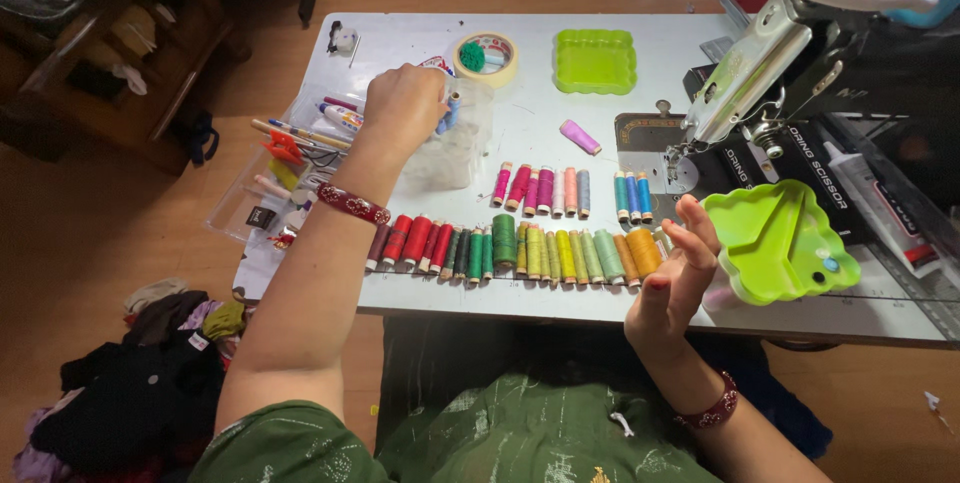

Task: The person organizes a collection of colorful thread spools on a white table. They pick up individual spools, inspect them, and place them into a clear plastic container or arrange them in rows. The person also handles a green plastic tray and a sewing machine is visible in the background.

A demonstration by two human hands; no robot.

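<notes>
Daylight falls on a white sewing table (pixel 560 143) that fills the middle of the frame, with a wooden floor around it, dark wooden furniture at upper left and a heap of clothes (pixel 130 383) at lower left. A sewing machine (pixel 760 73) stands at upper right under a lit blue lamp tube. Along the lower middle of the table lies a long row of thread spools (pixel 510 248) running from reds through greens to yellows and orange; a shorter row of pink, white and blue spools (pixel 570 193) lies just above it. The left hand (pixel 403 103), at upper centre-left, is closed over the rim of a clear plastic container (pixel 455 148), fingers curled on something small and blue, though what it is cannot be told. The right hand (pixel 672 278), at lower right, is open and empty, fingers spread, just beside a lime-green tray (pixel 775 243) with small beads. A second green tray (pixel 596 61) and a tape roll (pixel 486 56) sit further up.
</notes>
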